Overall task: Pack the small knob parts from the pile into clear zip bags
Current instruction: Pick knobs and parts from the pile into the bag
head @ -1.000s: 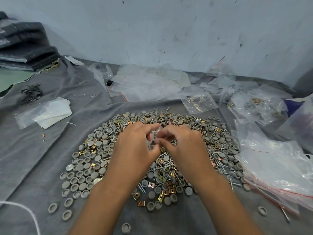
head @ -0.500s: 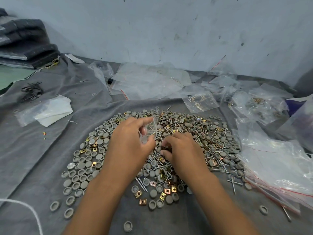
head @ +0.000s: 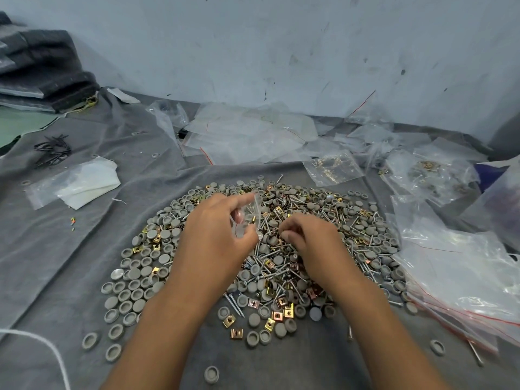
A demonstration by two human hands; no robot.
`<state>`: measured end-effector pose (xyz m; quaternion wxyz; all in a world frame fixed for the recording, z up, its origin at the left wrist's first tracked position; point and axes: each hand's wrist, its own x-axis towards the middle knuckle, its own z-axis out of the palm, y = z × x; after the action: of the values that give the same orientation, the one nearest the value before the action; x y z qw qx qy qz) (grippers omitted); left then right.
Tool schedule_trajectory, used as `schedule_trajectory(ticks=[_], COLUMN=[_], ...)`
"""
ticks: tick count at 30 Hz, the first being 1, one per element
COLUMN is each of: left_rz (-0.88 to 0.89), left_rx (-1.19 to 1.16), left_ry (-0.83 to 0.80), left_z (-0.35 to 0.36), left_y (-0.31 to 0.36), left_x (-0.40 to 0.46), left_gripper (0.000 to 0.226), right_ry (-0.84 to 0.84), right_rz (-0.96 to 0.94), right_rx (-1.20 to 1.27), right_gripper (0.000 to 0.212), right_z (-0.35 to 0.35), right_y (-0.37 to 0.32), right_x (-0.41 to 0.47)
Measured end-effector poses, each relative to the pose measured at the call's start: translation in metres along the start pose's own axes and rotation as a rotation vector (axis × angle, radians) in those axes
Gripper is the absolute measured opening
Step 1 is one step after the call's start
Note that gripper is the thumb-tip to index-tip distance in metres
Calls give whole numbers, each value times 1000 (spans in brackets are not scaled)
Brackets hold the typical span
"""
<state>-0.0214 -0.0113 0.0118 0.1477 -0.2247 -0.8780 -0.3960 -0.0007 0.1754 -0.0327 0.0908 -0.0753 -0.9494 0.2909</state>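
Knob parts [head: 135, 280], grey and round, lie in a wide pile on the grey cloth surface [head: 56, 249], mixed with screws [head: 274, 274] and brass clips [head: 281, 315]. The left hand [head: 216, 237] holds a small clear zip bag [head: 249, 215] pinched between thumb and fingers, just above the pile. The right hand [head: 312, 237] rests on the pile with fingers curled together; what it grips, I cannot tell. More clear bags [head: 464, 277] lie at the right.
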Motion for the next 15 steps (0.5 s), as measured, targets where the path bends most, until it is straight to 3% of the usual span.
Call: schedule_trajectory(ticks=[3,6,9,15], left_rz=[-7,-10,-9,-2], left_rx=[-4,-3,-3,11], left_ry=[0,-2,-8,-12], left_z=[0,0,1,3], left_y=[1,2,2,-1], left_x=[1,0,0,-1], left_gripper=[48,49,49,50], right_ry=[3,-63,-78,-2], right_rz=[-6,-23,-38,-5], right_rx=[47,-94,-245,-311], right_gripper=[15,25,22,28], right_z=[-12,-14,-4,6], right_y=[6,9,6,-3], right_x=[2,-4,-11,-13])
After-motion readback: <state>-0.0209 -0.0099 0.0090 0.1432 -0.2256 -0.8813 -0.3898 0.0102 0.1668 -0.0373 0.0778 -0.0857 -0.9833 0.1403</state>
